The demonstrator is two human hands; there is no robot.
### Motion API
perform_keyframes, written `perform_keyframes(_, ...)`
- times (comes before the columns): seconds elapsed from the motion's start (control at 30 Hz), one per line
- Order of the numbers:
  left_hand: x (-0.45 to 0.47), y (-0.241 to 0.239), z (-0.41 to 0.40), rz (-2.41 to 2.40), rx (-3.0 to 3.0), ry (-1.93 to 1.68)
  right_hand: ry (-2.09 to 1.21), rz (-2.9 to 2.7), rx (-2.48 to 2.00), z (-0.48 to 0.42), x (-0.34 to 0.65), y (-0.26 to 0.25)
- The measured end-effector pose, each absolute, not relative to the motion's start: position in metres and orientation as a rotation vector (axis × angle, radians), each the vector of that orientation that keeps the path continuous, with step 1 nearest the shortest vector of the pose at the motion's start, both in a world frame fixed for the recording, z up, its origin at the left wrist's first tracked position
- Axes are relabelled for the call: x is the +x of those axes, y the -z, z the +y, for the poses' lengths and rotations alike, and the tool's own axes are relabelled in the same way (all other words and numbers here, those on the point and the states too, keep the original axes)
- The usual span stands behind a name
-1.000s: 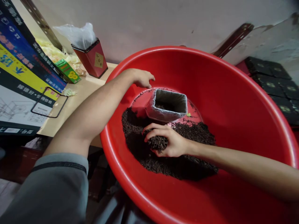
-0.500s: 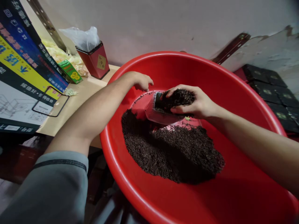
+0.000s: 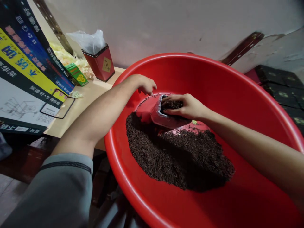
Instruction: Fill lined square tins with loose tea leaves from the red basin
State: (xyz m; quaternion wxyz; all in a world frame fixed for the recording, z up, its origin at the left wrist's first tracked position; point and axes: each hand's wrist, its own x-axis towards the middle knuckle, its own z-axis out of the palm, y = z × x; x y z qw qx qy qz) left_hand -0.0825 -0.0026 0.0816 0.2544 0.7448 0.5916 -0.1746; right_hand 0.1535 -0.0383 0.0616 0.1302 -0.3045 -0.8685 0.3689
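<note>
A big red plastic basin [image 3: 237, 91] fills the view, with a heap of dark loose tea leaves [image 3: 175, 155] on its bottom. A small square red tin with a clear bag liner [image 3: 156, 115] stands tilted in the basin behind the heap. My right hand [image 3: 187, 106] is at the tin's mouth, fingers curled round a handful of tea leaves and pressing them inside. My left hand [image 3: 144, 85] rests on the basin's inner wall just left of the tin, fingers bent down, holding nothing that I can see.
On the wooden table at left stand another red tin lined with a plastic bag [image 3: 101, 61], a small green box [image 3: 76, 74] and a large printed carton [image 3: 26, 76]. Black boxes [image 3: 282, 84] are stacked at right. A grey wall lies behind.
My right hand scooped tea leaves from the heap, lifted them over the tin and has now lowered them into its mouth. My left hand stayed by the tin.
</note>
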Motion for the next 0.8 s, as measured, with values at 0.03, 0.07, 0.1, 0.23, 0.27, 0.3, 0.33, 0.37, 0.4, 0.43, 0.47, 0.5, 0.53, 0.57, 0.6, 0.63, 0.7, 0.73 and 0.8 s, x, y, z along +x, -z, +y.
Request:
perform_keyframes(0.03,-0.083,-0.082,-0.003,1.601,2.006,0.476,-1.043,-2.562,-0.871,-0.037,0.154,-0.060)
perform_keyframes(0.07,-0.083,-0.083,-0.004,1.597,1.987,0.475,-1.005,-2.607,-0.859,-0.035,0.153,-0.058)
perform_keyframes(0.1,-0.083,-0.083,-0.004,1.596,1.968,0.473,-0.958,-2.659,-0.852,-0.033,0.153,-0.057)
perform_keyframes(0.23,-0.084,-0.085,-0.005,1.603,1.909,0.469,-0.713,-2.852,-0.843,-0.029,0.150,-0.066)
perform_keyframes(0.27,-0.084,-0.085,-0.005,1.604,1.900,0.469,-0.661,-2.871,-0.823,-0.030,0.150,-0.071)
perform_keyframes(0.3,-0.084,-0.085,-0.005,1.606,1.891,0.468,-0.608,-2.877,-0.799,-0.032,0.149,-0.077)
perform_keyframes(0.33,-0.084,-0.085,-0.005,1.607,1.883,0.467,-0.548,-2.872,-0.779,-0.035,0.149,-0.083)
perform_keyframes(0.37,-0.084,-0.085,-0.004,1.606,1.875,0.462,-0.480,-2.861,-0.766,-0.038,0.148,-0.089)
perform_keyframes(0.4,-0.084,-0.085,-0.004,1.606,1.868,0.458,-0.410,-2.850,-0.761,-0.042,0.148,-0.093)
perform_keyframes(0.43,-0.083,-0.085,-0.004,1.604,1.862,0.451,-0.349,-2.843,-0.760,-0.045,0.149,-0.096)
perform_keyframes(0.47,-0.083,-0.085,-0.003,1.601,1.857,0.444,-0.311,-2.840,-0.762,-0.048,0.149,-0.097)
perform_keyframes(0.5,-0.083,-0.085,-0.003,1.598,1.852,0.438,-0.301,-2.842,-0.762,-0.051,0.150,-0.096)
perform_keyframes(0.53,-0.082,-0.085,-0.003,1.595,1.849,0.434,-0.312,-2.847,-0.756,-0.052,0.151,-0.093)
perform_keyframes(0.57,-0.082,-0.085,-0.003,1.596,1.849,0.433,-0.332,-2.851,-0.751,-0.053,0.153,-0.090)
perform_keyframes(0.6,-0.081,-0.085,-0.003,1.598,1.850,0.434,-0.349,-2.854,-0.751,-0.053,0.154,-0.085)
perform_keyframes(0.63,-0.081,-0.085,-0.003,1.605,1.851,0.435,-0.355,-2.853,-0.757,-0.052,0.156,-0.081)
perform_keyframes(0.7,-0.080,-0.086,-0.005,1.617,1.849,0.438,-0.343,-2.849,-0.782,-0.052,0.159,-0.074)
perform_keyframes(0.73,-0.080,-0.087,-0.006,1.622,1.846,0.440,-0.326,-2.837,-0.791,-0.053,0.160,-0.072)
perform_keyframes(0.8,-0.079,-0.087,-0.006,1.626,1.835,0.437,-0.268,-2.770,-0.782,-0.063,0.161,-0.070)
